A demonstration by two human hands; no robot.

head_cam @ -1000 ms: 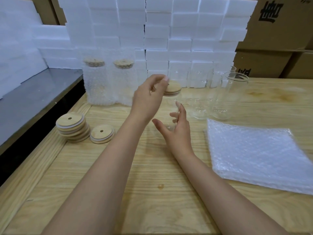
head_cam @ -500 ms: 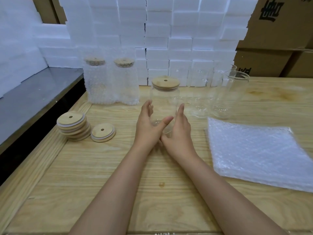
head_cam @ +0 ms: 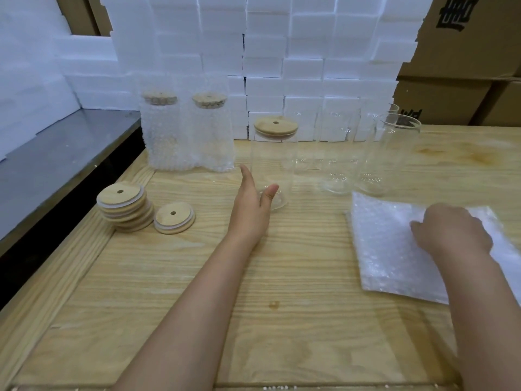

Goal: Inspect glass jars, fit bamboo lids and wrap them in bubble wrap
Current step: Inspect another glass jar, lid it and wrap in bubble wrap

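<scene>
A clear glass jar (head_cam: 275, 165) with a bamboo lid (head_cam: 275, 126) on it stands upright in the middle of the wooden table (head_cam: 197, 277). My left hand (head_cam: 252, 206) is at the jar's base with its fingers apart, thumb against the glass. My right hand (head_cam: 451, 230) rests palm down on the stack of bubble wrap sheets (head_cam: 394, 249) at the right, fingers curled on the top sheet. Whether it grips a sheet I cannot tell. Two unlidded jars (head_cam: 335, 153) (head_cam: 392, 153) stand behind the wrap. Two wrapped, lidded jars (head_cam: 160, 136) (head_cam: 211, 136) stand at the back left.
A stack of bamboo lids (head_cam: 124, 206) and a single lid (head_cam: 174, 217) lie at the table's left. White foam blocks (head_cam: 282, 52) wall the back. Cardboard boxes (head_cam: 465, 52) stand at the back right. A grey shelf (head_cam: 56, 153) runs along the left.
My left hand came down from the lid to the jar's base. My right hand left the jar and moved right onto the bubble wrap stack.
</scene>
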